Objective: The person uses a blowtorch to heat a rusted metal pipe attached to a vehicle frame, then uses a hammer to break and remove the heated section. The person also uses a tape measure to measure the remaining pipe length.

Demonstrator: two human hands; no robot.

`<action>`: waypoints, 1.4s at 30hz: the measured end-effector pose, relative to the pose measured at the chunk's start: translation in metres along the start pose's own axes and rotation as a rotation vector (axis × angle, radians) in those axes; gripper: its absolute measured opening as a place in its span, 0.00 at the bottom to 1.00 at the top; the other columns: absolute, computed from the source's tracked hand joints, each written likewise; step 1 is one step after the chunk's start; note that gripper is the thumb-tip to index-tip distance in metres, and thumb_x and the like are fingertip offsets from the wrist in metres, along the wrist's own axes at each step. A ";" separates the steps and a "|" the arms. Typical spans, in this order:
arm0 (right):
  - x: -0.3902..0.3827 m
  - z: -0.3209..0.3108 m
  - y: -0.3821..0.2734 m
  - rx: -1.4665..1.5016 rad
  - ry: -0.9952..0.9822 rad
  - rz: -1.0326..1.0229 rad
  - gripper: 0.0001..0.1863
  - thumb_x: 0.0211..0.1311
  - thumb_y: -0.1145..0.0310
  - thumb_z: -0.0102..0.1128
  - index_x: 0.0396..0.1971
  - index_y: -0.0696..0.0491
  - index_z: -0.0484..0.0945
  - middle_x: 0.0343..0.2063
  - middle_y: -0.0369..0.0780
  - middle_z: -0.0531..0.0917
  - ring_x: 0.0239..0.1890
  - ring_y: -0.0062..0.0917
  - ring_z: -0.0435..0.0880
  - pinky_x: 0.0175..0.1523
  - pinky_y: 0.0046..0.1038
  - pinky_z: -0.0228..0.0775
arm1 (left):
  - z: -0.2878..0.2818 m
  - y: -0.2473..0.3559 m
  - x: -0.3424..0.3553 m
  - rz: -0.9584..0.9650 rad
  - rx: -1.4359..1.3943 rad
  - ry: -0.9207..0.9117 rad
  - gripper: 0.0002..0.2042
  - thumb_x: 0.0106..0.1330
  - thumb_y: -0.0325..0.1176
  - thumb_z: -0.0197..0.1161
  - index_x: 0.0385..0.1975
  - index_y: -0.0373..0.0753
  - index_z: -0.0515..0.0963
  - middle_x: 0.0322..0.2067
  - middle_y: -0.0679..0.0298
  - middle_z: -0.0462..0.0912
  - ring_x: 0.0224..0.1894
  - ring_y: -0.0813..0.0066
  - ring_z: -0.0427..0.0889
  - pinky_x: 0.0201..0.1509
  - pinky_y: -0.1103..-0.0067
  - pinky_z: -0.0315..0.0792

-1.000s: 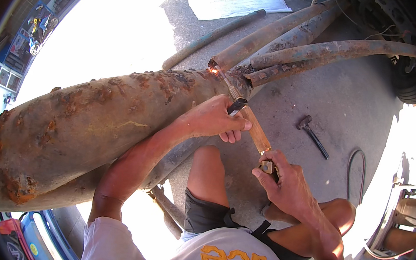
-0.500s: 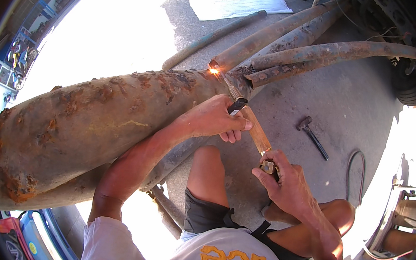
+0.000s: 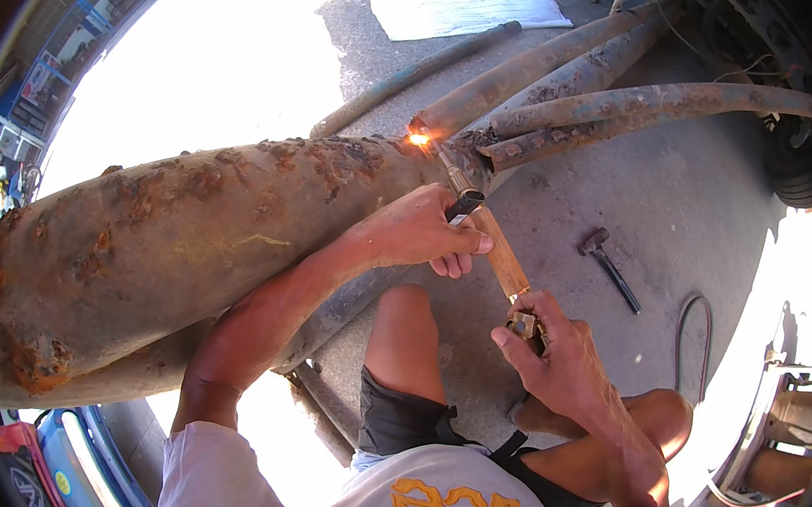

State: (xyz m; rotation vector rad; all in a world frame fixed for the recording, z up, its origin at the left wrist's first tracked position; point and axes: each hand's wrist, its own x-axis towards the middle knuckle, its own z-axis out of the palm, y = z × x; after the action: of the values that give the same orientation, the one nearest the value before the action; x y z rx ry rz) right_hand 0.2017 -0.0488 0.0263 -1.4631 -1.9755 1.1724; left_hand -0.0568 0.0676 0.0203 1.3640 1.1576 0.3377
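Harsh sunlight bleaches the ground (image 3: pixel 238 71) at upper left to blank white, with more glare below the big pipe (image 3: pixel 165 221) and along the right side. The floor (image 3: pixel 562 259) in the middle lies in soft, even shade. A small orange glow (image 3: pixel 420 140) flares at the tip of the torch (image 3: pixel 501 246). Fisheye distortion curves the shelves (image 3: pixel 81 27) at left; black surrounds the round view.

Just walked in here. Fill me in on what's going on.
A person has a lit torch at a large rusty pipe. The right hand grips the rear of the torch; the left hand is curled beside its front part, around a small black-ended piece. An orange flame glows by the open end of a thinner pipe. A hammer lies on the floor, untouched.
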 end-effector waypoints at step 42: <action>0.002 -0.007 -0.002 0.054 -0.079 -0.054 0.17 0.72 0.71 0.63 0.56 0.55 0.73 0.24 0.43 0.85 0.23 0.31 0.89 0.31 0.34 0.79 | -0.001 0.001 0.000 -0.005 -0.002 0.005 0.20 0.70 0.46 0.77 0.34 0.30 0.84 0.31 0.56 0.91 0.34 0.70 0.93 0.37 0.76 0.87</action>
State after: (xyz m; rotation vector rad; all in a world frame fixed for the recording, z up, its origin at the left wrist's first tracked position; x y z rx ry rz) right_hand 0.2051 -0.0446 0.0317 -1.3479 -2.0056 1.2683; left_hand -0.0571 0.0683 0.0214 1.3594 1.1640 0.3389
